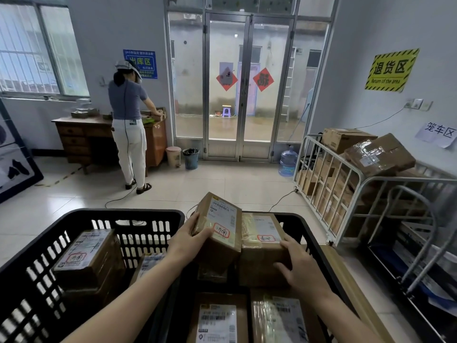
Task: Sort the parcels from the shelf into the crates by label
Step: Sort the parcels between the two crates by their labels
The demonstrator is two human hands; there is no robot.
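Two black plastic crates stand side by side below me: the left crate (118, 216) and the right crate (319, 246). My left hand (188, 240) grips a tilted cardboard parcel (220, 233) with a red-marked white label, held over the gap between the crates. My right hand (296, 266) holds a second labelled parcel (262, 246) sitting in the right crate. In the left crate lies a taped parcel (86, 258) with a red-marked label. Two more parcels (217, 320) lie in the right crate near me.
Another person (128, 122) stands at a wooden desk (81, 137) at the back left. A metal cage cart (346, 194) full of cardboard boxes stands on the right. Glass doors, two bins (190, 158) and a water jug (288, 162) are ahead across the tiled floor.
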